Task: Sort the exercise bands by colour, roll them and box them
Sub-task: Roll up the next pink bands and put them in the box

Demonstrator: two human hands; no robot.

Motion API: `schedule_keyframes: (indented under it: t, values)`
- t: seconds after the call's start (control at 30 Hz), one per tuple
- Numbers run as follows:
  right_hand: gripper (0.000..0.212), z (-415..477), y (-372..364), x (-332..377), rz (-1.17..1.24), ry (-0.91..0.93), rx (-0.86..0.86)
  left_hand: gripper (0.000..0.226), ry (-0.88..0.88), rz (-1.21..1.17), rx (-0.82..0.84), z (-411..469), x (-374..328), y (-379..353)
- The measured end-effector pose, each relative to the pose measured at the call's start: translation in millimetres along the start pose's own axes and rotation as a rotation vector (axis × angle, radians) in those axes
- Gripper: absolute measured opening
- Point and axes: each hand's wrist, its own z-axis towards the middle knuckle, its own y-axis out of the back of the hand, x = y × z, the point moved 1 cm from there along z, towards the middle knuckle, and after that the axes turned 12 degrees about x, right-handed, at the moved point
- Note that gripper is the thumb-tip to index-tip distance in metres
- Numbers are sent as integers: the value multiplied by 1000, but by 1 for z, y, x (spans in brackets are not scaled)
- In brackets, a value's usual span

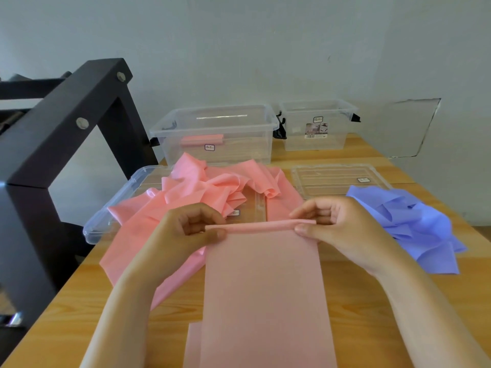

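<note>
1. My left hand (pixel 186 229): thumb and curled fingers pinch the left end of the narrow roll at the far edge of the pink band (pixel 263 288).
2. My right hand (pixel 334 224): pinches the roll's right end likewise.
3. Pink band: flat on the table (pixel 358 301), running from my grip back toward me.
4. Loose pink bands (pixel 202 187): heaped just beyond my left hand, partly over a clear lid (pixel 117 205).
5. Purple bands (pixel 409 224): crumpled just right of my right hand.
6. Clear box (pixel 215 123): well beyond the grip, a pink roll (pixel 202 140) inside.
</note>
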Motion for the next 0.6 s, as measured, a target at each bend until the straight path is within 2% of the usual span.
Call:
schedule_keyframes:
  t: [0.1, 0.4, 0.43, 0.5, 0.6]
  values:
    - [18, 1, -4, -1, 1, 7, 33, 3, -2, -63, 35, -1, 1, -2]
    - [18, -2, -4, 6, 277, 52, 32, 9, -4, -431, 62, -1, 2, -2]
    - [16, -2, -3, 7, 290, 48, 42, 7, -12, -426, 48, -1, 2, -2]
    - [13, -3, -3, 8, 285, 46, 52, 15, -12, -273, 0, 0, 3, -3]
    - [14, -1, -3, 3, 122, 35, 17, 13, 30, -57, -23, 2, 7, -5]
